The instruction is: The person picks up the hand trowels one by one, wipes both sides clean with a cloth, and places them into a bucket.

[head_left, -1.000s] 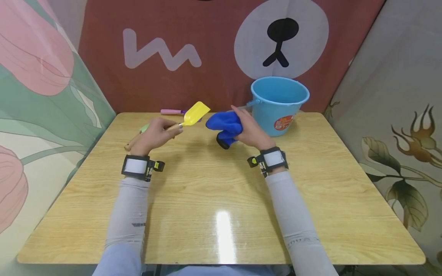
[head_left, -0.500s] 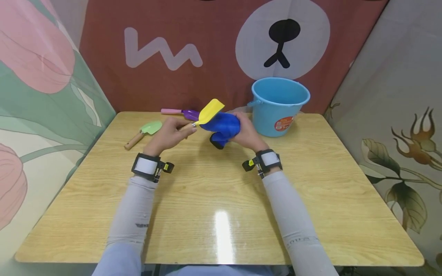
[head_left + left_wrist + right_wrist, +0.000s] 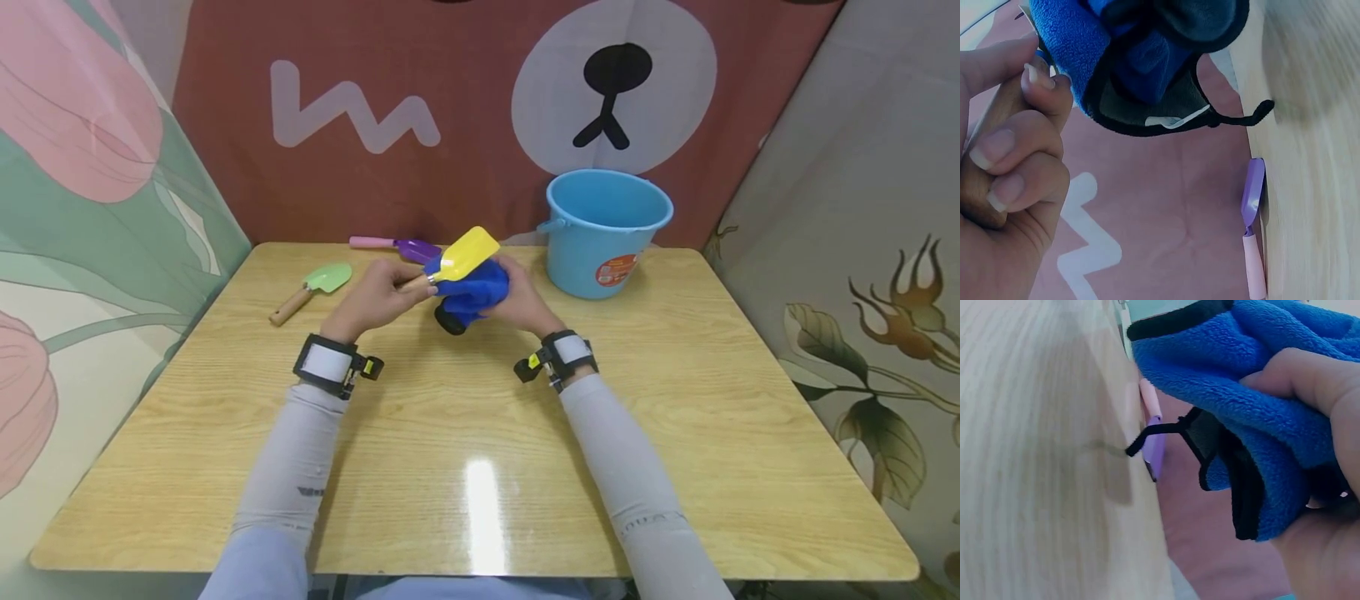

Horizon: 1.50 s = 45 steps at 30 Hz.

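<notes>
My left hand (image 3: pixel 375 298) grips a small yellow shovel (image 3: pixel 468 253) by its wooden handle (image 3: pixel 977 197), its blade pointing up and to the right. In my right hand (image 3: pixel 527 302) is a bunched, fuzzy blue cloth (image 3: pixel 483 288) with black edging. The yellow blade overlaps the cloth in the head view. From the left wrist, the cloth hangs right beside my fingertips (image 3: pixel 1041 78), and a black loop sticks out from its edge. Thumb and fingers of the right hand pinch the cloth's folds in the right wrist view. Both things are held above the table.
A green trowel (image 3: pixel 330 277) with a wooden handle lies at the left on the wooden table (image 3: pixel 405 467). Behind the hands, a purple trowel (image 3: pixel 417 250) with a pink handle lies near the back edge. A light blue bucket (image 3: pixel 588 254) stands at the back right.
My left hand has moved right with the yellow shovel, and my right hand has come left with the cloth. The two, apart a second ago, now overlap. The green trowel has come into full view.
</notes>
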Available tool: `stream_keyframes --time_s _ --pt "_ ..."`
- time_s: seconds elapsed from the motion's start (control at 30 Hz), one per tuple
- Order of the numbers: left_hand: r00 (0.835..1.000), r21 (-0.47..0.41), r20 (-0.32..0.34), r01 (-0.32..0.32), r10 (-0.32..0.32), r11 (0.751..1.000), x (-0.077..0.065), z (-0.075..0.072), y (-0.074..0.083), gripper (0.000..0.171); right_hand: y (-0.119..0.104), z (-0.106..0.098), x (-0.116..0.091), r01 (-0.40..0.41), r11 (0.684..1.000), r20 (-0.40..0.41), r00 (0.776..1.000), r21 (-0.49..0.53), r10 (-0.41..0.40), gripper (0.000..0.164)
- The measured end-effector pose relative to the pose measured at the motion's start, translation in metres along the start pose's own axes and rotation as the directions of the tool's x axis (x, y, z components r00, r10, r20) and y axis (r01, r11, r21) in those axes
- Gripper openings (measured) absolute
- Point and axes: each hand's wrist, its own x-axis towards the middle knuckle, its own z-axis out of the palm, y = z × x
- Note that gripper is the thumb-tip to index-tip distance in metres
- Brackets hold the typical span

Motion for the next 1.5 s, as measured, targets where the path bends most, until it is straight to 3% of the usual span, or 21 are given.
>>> stream_keyframes --time_s 0.17,0.33,0.63,0.83,1.2,1.5 --pt "0.999 0.056 0.036 -0.016 0.014 0.998 0.000 0.003 0.000 0.015 0.000 0.002 -0.002 -0.003 0.999 -0.011 1.000 0.044 0.003 0.081" --pt "0.996 0.084 0.086 0.024 -0.031 0.996 -0.001 0.002 0.001 0.019 0.001 0.001 -0.002 -0.008 0.998 -0.019 1.000 0.063 0.010 0.081" --pt "0.988 0.116 0.143 0.041 -0.057 0.992 -0.001 -0.002 0.002 0.022 0.010 0.001 0.000 -0.006 0.998 -0.049 0.999 0.065 0.009 0.074" --pt "0.986 0.145 0.141 0.073 -0.093 0.987 -0.002 -0.006 -0.002 0.020 0.006 -0.002 0.000 -0.022 0.998 -0.077 0.997 0.066 0.027 0.078" --pt "0.975 0.131 0.152 0.145 -0.165 0.981 -0.007 -0.013 0.007 0.026 0.008 -0.010 -0.002 -0.029 0.993 -0.120 0.992 0.112 0.043 0.073" --pt "0.969 0.132 0.167 0.161 -0.181 0.978 -0.010 -0.021 -0.003 0.019 0.008 -0.010 -0.002 -0.041 0.996 -0.169 0.984 0.073 0.053 0.069"
